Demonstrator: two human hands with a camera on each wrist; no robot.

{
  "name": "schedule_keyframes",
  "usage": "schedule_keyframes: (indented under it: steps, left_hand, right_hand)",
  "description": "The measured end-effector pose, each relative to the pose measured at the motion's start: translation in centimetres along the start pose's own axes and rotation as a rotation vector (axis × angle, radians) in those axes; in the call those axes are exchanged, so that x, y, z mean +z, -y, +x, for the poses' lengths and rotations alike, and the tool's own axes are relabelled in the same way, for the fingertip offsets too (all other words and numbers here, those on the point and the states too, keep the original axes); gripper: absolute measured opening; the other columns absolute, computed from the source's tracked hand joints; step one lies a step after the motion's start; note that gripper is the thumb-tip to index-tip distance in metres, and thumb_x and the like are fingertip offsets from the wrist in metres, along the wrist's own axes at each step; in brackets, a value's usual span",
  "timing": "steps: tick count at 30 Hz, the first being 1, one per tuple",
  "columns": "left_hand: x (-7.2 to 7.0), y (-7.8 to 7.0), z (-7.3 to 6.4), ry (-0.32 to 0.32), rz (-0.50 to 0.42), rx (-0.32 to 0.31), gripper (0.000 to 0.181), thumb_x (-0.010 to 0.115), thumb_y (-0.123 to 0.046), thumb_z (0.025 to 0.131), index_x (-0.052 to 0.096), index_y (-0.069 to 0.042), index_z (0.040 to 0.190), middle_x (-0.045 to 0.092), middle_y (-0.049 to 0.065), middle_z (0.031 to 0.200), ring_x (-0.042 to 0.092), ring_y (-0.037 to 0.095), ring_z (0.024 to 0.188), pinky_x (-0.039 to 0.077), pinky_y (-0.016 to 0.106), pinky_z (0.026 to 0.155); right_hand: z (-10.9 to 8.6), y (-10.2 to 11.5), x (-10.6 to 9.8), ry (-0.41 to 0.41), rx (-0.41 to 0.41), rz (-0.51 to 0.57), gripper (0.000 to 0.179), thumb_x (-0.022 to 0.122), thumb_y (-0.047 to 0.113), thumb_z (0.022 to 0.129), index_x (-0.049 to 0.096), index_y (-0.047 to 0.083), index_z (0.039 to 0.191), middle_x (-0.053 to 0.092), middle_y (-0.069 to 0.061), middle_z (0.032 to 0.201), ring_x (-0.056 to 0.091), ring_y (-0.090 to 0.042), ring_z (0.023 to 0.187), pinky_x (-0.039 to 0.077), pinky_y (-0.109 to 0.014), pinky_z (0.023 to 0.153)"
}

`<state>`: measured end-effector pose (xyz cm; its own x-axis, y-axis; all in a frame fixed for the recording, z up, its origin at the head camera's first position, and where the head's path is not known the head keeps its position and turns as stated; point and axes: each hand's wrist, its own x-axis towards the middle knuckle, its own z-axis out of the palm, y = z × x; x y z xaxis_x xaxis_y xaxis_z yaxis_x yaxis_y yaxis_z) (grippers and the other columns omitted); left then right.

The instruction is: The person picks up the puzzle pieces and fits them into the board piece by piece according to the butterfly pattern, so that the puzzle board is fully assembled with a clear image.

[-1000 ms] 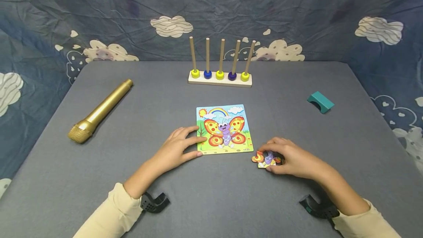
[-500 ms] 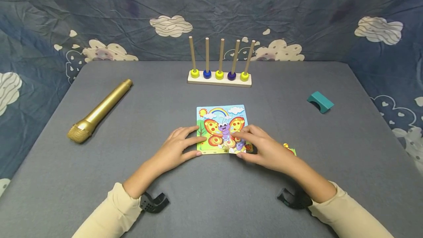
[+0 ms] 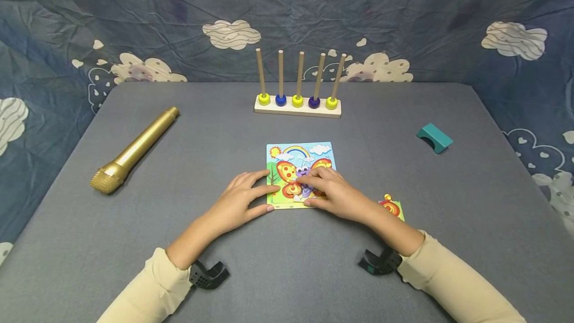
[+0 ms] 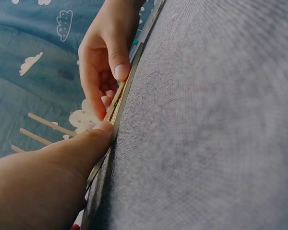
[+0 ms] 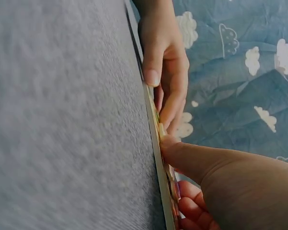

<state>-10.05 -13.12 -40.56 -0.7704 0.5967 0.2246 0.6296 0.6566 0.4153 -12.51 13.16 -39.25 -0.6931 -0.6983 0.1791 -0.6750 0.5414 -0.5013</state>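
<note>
A square butterfly puzzle board (image 3: 287,206) lies flat mid-table. My left hand (image 3: 237,200) rests on its left edge, fingers extended over the border and thumb at the lower corner. Over the board's lower middle, my right hand (image 3: 337,194) holds a puzzle piece (image 3: 307,192) showing the purple butterfly body, its thumb at the near edge. The fingers hide part of that piece, and I cannot tell whether it is seated. Another puzzle piece (image 3: 391,207) with a red-orange spiral lies right of the board, partly behind the right forearm. Both wrist views show the board (image 5: 156,143) edge-on.
A gold microphone (image 3: 136,149) lies at the left. Behind the board stands a wooden peg stand (image 3: 297,109) with one ring on each peg. At the right sits a teal arch block (image 3: 435,138). Patterned cloth (image 3: 287,9) hangs beyond the table's far edge.
My right hand has carried the puzzle piece leftward from beside the board onto its lower middle. The spiral piece on the table has come into view. My left hand stays in place.
</note>
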Motion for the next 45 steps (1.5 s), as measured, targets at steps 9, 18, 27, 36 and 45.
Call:
schedule_keyframes:
  steps: [9, 18, 27, 36, 45]
  left_hand:
    - [-0.4, -0.4, 0.3, 0.075, 0.072, 0.013, 0.043, 0.058, -0.037, 0.087, 0.053, -0.022, 0.127, 0.041, 0.007, 0.134, 0.035, 0.025, 0.122, 0.02, 0.044, 0.102]
    - [-1.1, -0.8, 0.7, 0.166, 0.128, 0.068, 0.04, 0.053, -0.031, 0.091, 0.048, -0.036, 0.13, 0.037, 0.013, 0.134, 0.033, 0.029, 0.122, 0.022, 0.047, 0.1]
    - [-0.7, -0.4, 0.9, 0.184, 0.05, 0.049, 0.037, 0.053, -0.037, 0.09, 0.051, -0.035, 0.127, 0.031, 0.01, 0.14, 0.021, 0.029, 0.129, 0.014, 0.051, 0.103]
    - [-0.1, 0.1, 1.1, 0.107, 0.002, 0.075, 0.036, 0.057, -0.04, 0.086, 0.056, -0.035, 0.122, 0.037, 0.008, 0.136, 0.028, 0.022, 0.126, 0.015, 0.047, 0.103]
    - [0.0, 0.2, 1.0, 0.102, 0.004, 0.073, 0.036, 0.057, -0.041, 0.086, 0.056, -0.036, 0.121, 0.037, 0.008, 0.136, 0.028, 0.021, 0.126, 0.014, 0.047, 0.103]
  right_hand:
    - [0.3, -0.5, -0.2, 0.031, -0.005, 0.057, 0.043, 0.071, 0.026, 0.078, 0.061, 0.017, 0.119, 0.049, 0.004, 0.101, 0.041, -0.012, 0.086, 0.033, -0.032, 0.073]
    - [0.6, -0.4, -0.4, 0.037, 0.007, -0.004, 0.04, 0.073, 0.025, 0.075, 0.064, 0.022, 0.114, 0.043, 0.004, 0.093, 0.038, -0.016, 0.094, 0.03, -0.031, 0.073]
    - [0.5, -0.8, -0.7, 0.061, 0.011, -0.054, 0.039, 0.068, 0.032, 0.079, 0.062, 0.027, 0.117, 0.044, 0.004, 0.1, 0.038, -0.016, 0.095, 0.028, -0.036, 0.076]
    - [-0.6, -0.1, -2.5, 0.115, 0.074, 0.147, 0.063, 0.07, 0.034, 0.077, 0.047, 0.011, 0.131, 0.043, -0.005, 0.125, 0.038, -0.022, 0.114, 0.031, -0.047, 0.093]
    - [-4.7, 0.1, -6.0, -0.015, 0.197, 0.113, 0.076, 0.075, 0.031, 0.073, 0.038, 0.015, 0.137, 0.036, -0.008, 0.134, 0.032, -0.028, 0.122, 0.032, -0.055, 0.091]
